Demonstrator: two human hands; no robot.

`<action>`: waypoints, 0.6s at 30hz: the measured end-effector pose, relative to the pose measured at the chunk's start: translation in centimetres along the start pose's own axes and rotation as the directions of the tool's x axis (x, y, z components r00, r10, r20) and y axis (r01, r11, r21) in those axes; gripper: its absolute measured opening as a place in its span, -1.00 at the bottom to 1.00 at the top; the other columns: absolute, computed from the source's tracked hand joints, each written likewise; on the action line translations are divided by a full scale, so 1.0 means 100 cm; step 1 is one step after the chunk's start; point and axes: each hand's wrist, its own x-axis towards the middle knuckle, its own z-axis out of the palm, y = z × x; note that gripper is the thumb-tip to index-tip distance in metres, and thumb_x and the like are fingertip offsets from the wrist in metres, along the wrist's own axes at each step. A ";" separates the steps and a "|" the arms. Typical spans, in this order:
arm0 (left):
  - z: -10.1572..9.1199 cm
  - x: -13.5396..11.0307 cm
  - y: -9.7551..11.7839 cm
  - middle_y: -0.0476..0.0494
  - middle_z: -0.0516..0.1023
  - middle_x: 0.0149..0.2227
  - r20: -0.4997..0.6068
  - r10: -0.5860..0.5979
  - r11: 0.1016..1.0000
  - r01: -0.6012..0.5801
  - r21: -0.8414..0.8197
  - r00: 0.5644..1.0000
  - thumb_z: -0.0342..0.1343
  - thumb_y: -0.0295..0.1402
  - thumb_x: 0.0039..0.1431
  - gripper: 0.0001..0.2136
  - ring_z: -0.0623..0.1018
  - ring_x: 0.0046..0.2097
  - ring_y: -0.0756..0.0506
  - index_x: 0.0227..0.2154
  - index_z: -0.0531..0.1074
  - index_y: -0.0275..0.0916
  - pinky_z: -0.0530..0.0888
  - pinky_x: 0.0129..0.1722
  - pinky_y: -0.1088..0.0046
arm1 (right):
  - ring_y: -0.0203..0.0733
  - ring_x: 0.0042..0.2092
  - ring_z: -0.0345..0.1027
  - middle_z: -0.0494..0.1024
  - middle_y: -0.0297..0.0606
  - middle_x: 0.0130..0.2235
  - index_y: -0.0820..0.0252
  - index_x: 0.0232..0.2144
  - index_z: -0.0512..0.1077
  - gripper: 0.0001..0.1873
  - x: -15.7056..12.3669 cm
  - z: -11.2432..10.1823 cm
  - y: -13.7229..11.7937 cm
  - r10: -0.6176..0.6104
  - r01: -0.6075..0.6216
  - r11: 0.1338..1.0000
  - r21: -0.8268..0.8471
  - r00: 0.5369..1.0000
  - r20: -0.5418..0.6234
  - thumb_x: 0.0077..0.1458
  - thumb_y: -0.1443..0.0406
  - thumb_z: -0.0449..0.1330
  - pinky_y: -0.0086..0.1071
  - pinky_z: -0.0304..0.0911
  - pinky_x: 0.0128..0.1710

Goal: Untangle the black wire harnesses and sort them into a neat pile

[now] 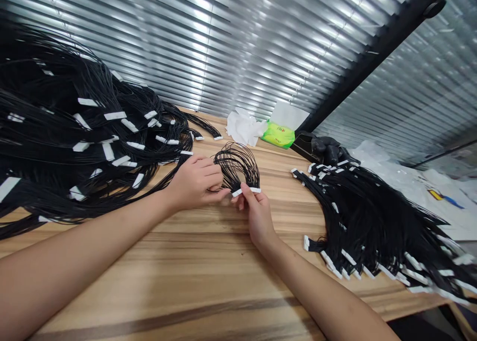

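Note:
A wire harness [238,159] of thin black wires is bent into a loop above the wooden table. My right hand [259,214] pinches its white connector [254,190] between thumb and fingers. Just left of that connector, my left hand [201,179] is closed with curled fingers at the near side of the loop, where the wires run in behind them. Its thumb points toward the connector; exactly which part of the harness it grips is hidden.
A big heap of black wire harnesses [93,147] with white connectors fills the left. Another pile of harnesses [372,216] lies at right. Behind stand crumpled tissue [244,127] and a green tissue pack [278,134], before metal blinds [208,47]. Blue-and-yellow pliers [445,198] lie far right.

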 end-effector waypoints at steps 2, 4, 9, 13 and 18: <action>-0.001 -0.002 -0.001 0.04 0.26 -0.66 -0.039 -0.017 1.000 0.016 -0.021 0.999 0.02 -0.16 0.20 -0.60 0.27 -0.50 -0.02 -0.69 0.17 -0.21 0.26 -0.23 0.36 | -0.33 -0.54 0.06 0.41 -0.34 -0.60 0.18 -0.66 0.37 -0.60 0.000 0.000 -0.001 -0.001 0.004 0.997 0.079 0.999 -0.035 -0.07 0.00 0.28 -0.39 0.08 -0.48; -0.002 -0.003 -0.002 0.05 0.32 -0.65 -0.042 -0.078 0.994 0.075 -0.081 0.996 -0.04 -0.17 0.25 -0.64 0.28 -0.52 0.00 -0.63 0.26 -0.20 0.28 -0.22 0.37 | -0.34 -0.56 0.01 0.34 -0.39 -0.60 0.14 -0.65 0.33 -0.60 -0.001 0.001 -0.004 0.005 0.008 0.979 0.202 0.998 -0.064 -0.09 -0.01 0.28 -0.38 0.09 -0.48; 0.000 -0.001 -0.005 -0.11 0.53 -0.37 0.055 -0.243 0.952 0.249 -0.179 0.968 -0.20 -0.29 0.33 -0.67 0.46 -0.26 -0.09 -0.40 0.43 -0.23 0.29 -0.14 0.33 | -0.34 -0.57 -0.10 0.17 -0.46 -0.58 0.09 -0.64 0.22 -0.59 -0.006 0.004 -0.015 0.059 -0.077 0.925 0.372 0.996 0.060 -0.03 0.00 0.24 -0.31 0.16 -0.43; 0.007 0.001 -0.009 -0.14 0.56 -0.25 0.122 -0.304 0.837 0.325 -0.441 0.945 -0.16 -0.23 0.33 -0.67 0.50 -0.16 -0.12 -0.30 0.49 -0.24 0.36 -0.06 0.30 | -0.32 -0.57 -0.09 0.07 -0.48 -0.62 0.09 -0.67 0.18 -0.55 -0.014 0.006 -0.018 0.071 -0.167 0.901 0.401 0.967 0.244 -0.02 -0.01 0.24 -0.30 0.18 -0.40; 0.010 -0.002 -0.012 -0.09 0.62 -0.29 0.116 -0.481 0.570 0.411 -0.711 0.869 0.03 -0.16 0.23 -0.74 0.57 -0.26 -0.11 -0.29 0.54 -0.20 0.52 -0.18 0.30 | -0.34 -0.63 -0.02 0.15 -0.48 -0.73 0.10 -0.71 0.26 -0.53 -0.029 0.005 -0.011 0.116 -0.279 0.912 0.302 0.879 0.463 -0.10 -0.06 0.28 -0.34 0.16 -0.48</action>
